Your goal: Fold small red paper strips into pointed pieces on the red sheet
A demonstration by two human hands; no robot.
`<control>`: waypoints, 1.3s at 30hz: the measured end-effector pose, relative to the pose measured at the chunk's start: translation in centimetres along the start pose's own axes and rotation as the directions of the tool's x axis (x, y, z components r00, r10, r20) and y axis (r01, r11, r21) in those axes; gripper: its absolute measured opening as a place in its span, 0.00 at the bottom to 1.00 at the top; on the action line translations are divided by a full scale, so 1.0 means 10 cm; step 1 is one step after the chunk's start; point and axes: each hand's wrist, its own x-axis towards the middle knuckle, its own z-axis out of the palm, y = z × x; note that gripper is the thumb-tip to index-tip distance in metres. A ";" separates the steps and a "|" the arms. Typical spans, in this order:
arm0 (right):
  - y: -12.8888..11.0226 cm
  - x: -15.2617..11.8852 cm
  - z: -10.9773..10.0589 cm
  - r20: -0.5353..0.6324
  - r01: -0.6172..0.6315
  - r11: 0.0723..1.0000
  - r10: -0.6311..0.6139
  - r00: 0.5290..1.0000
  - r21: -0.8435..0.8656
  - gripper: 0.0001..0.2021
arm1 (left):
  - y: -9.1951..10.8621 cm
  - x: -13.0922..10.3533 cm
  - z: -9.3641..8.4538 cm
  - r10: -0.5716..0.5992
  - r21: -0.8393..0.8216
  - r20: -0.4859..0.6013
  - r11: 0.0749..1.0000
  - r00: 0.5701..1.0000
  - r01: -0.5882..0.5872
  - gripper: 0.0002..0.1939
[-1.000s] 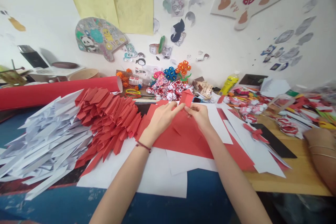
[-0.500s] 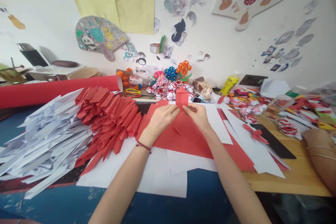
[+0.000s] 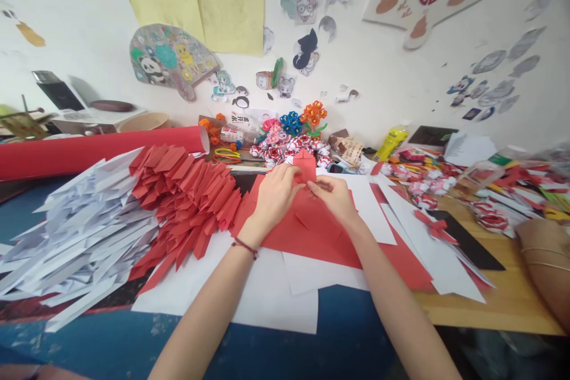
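Note:
Between my two hands stands a small red piece of folded paper (image 3: 304, 161), its top corners turned in to a blunt point. My left hand (image 3: 276, 190) pinches its lower left side, with thumb and fingers pressed together. At its lower right edge my right hand (image 3: 332, 195) grips it between thumb and forefinger. The fingers hide the paper's bottom part. Below both hands lies a large red sheet (image 3: 312, 240) on top of white paper (image 3: 267, 303).
To the left are heaps of folded red strips (image 3: 187, 196) and white strips (image 3: 89, 225), with a red paper roll (image 3: 111, 145) behind. Paper flowers (image 3: 291, 123) and a yellow bottle (image 3: 390, 141) stand near the wall. Another person's arm (image 3: 545, 261) rests at the right edge.
My left hand has shifted slightly right and turned, now covering more of the folded paper's lower left. The paper sits a little lower and tilts slightly. My right hand keeps its pinch.

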 end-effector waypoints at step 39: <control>-0.14 -0.06 0.08 0.116 -0.027 0.993 0.014 0.993 0.112 0.17 | 0.05 -0.01 0.18 -0.387 -0.546 0.132 0.740 0.912 0.393 0.22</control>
